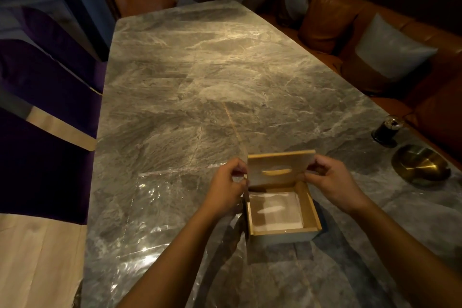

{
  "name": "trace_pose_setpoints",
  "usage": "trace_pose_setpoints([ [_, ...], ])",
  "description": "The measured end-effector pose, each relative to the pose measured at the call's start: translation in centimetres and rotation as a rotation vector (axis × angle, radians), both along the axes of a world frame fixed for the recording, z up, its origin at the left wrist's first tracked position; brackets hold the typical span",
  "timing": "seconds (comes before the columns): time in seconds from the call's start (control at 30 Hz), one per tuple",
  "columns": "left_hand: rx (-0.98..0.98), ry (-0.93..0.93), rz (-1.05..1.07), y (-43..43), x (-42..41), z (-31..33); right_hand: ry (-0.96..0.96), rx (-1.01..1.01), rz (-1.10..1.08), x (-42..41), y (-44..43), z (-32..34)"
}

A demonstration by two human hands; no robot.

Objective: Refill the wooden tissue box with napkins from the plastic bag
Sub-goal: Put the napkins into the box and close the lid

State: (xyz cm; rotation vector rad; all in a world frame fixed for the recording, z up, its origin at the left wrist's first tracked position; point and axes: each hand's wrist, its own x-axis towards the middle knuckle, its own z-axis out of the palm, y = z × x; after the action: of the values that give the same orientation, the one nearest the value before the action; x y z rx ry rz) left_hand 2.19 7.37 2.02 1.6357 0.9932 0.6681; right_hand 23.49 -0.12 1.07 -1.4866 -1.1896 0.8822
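We look down at a long gray stone table (200, 70). Our left hand (226, 186) and right hand (332, 182) each pinch one side of a wooden lid (277, 165). The lid has a long slot in it and tilts up over the far edge of the box (312, 212). The box sits open on the table, and white napkins (275, 210) lie flat inside. A clear bag (160, 207) lies flat just left of the box. On the right are a gold bowl (420, 164) and a dark jar (386, 130). Purple chairs (45, 152) stand on the left. A brown sofa (430, 112) with pillows (392, 49) runs along the right.
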Motion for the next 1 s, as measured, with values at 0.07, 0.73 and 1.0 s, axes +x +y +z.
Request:
trace_pose_setpoints([
  [0.07,-0.038,-0.021,0.002,0.1,-0.3,-0.2,-0.019,-0.001,0.014,0.2,-0.2,-0.3],
  [0.73,0.127,0.431,-0.336,-2.4,-1.5,1.0,-0.179,-0.331,0.269,-0.9,-2.2,1.3],
  [1.0,0.469,0.633,-0.383,-3.0,-2.1,-1.2,-0.643,-0.311,0.322,-1.5,-2.9,0.3],
])
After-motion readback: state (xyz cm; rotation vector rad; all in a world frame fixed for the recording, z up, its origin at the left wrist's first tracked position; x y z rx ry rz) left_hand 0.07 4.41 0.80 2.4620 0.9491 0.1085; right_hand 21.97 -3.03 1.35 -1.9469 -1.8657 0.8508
